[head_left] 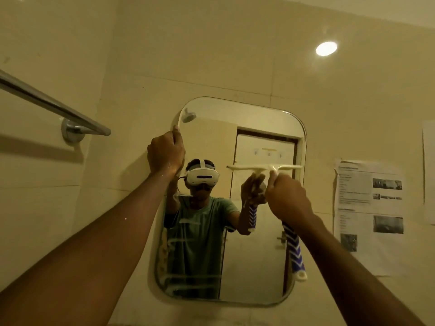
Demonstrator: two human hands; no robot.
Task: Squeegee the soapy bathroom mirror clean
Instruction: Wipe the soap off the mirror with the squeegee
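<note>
A rounded rectangular mirror (259,267) hangs on the tiled wall ahead of me. My left hand (166,152) grips its upper left edge. My right hand (288,196) holds a squeegee (295,250) by its blue and white patterned handle, and the pale blade lies level against the glass at mid height on the right side. Soapy streaks (188,277) run across the lower left of the mirror, with foam along its left edge. The upper glass looks mostly free of suds. A person wearing a headset is reflected in the mirror.
A chrome towel rail (54,105) juts from the left wall at about head height. Printed sheets (369,215) are stuck to the wall right of the mirror. A round ceiling light (326,48) shines above.
</note>
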